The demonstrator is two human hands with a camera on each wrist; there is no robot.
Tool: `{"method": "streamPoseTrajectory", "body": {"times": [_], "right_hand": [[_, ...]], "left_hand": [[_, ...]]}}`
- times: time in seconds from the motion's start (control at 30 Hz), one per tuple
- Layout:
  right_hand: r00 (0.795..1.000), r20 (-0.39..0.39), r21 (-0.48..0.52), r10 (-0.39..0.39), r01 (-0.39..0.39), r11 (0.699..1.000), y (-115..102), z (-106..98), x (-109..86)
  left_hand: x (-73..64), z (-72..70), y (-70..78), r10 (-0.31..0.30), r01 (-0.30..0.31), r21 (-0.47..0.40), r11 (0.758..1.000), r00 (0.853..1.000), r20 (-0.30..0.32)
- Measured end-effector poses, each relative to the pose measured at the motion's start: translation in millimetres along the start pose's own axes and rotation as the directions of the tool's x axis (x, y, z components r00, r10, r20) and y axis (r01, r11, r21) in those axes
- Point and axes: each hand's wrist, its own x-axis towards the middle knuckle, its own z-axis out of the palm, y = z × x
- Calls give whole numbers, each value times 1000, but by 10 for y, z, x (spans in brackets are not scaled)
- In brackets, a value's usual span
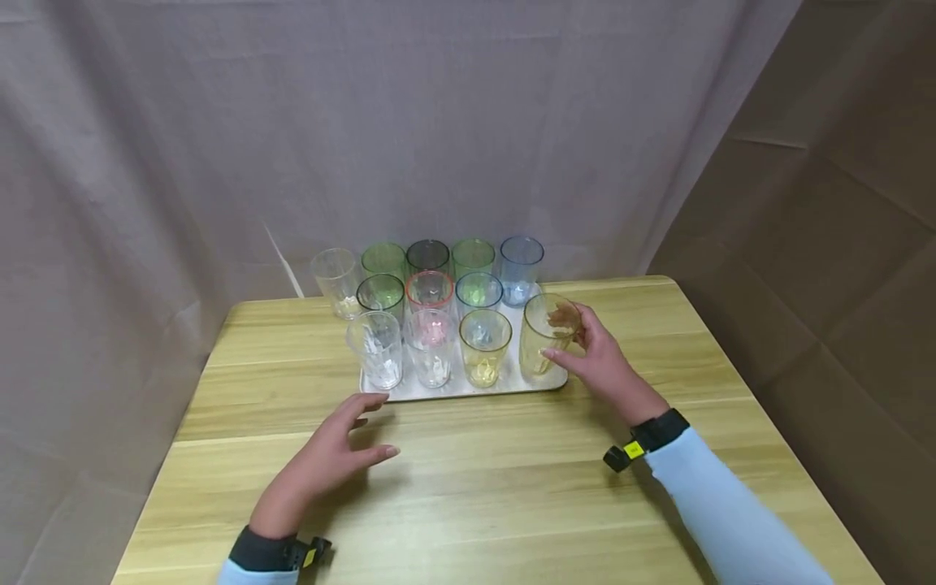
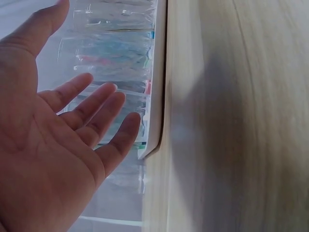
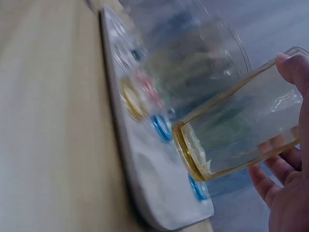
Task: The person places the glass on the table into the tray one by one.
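My right hand grips a yellow-tinted glass tumbler over the right front corner of a white tray. In the right wrist view this tumbler has its base a little above the tray surface, with the thumb on one side and fingers on the other. Left of it stands another yellow tumbler. My left hand is held in front of the tray's left corner, fingers spread and holding nothing. Nearest to it is a clear tumbler.
Several tumblers stand in rows on the tray, among them a red-rimmed one, a dark one and a blue one. A clear tumbler stands off the tray at back left. Grey cloth hangs behind the wooden table.
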Motion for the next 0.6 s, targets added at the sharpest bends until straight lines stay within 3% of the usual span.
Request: {"method": "streamPoseTrajectory", "body": {"times": [0.27,0.6], "right_hand": [[999,-22,-25,46,-47,999,142,-28,555],[991,1,-27,135,-135,991,223,100,745]], "left_hand": [[-38,-3,-17,-16,17,9,1000,1000,-7],[-63,-9,-19,-51,51,15,999,999,-2]]}}
